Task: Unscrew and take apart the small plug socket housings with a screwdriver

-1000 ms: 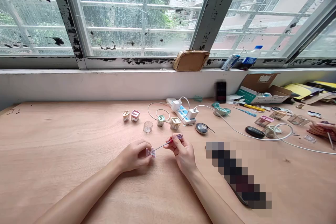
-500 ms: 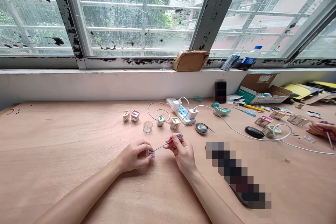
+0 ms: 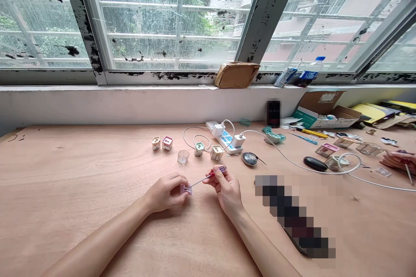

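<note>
So far, four small blocks (image 3: 167, 143) ahead of hands stand finished-looking, with coloured faces and holes; bare clear cup (image 3: 183, 156) sits among them, no coloured parts visible inside. Left hand (image 3: 165, 192) curled, pinching small clear plastic block (image 3: 186, 189) with pink parts, just above wooden table (image 3: 65, 190). Right hand (image 3: 225, 191) pinches screwdriver (image 3: 212, 175) by red handle; shaft reaches left to block, tip contact hidden. Power strip (image 3: 224, 138) lies beyond hands. Far right, co-worker's hand (image 3: 398, 161) holds thin tool (image 3: 408, 174).

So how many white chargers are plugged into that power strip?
2: one white charger toward the far end of the power strip, another white charger toward its near end.
</note>
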### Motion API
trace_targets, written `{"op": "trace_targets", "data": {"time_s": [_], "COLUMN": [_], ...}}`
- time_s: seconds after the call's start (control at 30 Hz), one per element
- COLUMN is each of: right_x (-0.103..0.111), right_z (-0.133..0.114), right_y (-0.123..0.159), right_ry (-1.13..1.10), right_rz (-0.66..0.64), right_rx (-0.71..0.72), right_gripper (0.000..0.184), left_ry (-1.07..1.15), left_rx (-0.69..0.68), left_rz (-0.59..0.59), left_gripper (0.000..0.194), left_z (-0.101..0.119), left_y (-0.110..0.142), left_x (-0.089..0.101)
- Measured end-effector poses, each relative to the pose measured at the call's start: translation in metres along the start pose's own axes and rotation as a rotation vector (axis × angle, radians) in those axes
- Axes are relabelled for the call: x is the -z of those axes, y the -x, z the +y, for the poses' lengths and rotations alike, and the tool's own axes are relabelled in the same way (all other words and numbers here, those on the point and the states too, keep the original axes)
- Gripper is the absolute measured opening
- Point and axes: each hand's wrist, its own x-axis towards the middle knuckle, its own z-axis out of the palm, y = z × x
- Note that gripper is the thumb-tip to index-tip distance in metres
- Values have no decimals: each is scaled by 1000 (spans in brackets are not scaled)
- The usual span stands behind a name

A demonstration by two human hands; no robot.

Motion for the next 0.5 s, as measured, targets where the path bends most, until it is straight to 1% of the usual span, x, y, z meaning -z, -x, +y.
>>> {"op": "trace_targets", "data": {"time_s": [0.5], "right_x": [1], "right_z": [1], "right_y": [-1], "right_ry": [-1], "right_rz": [10], "right_rx": [16], "right_gripper": [45], "left_ry": [-2], "left_rx": [-10], "left_rz": [-1], "left_gripper": [20], "left_z": [-1], "left_y": [0], "left_x": [0]}}
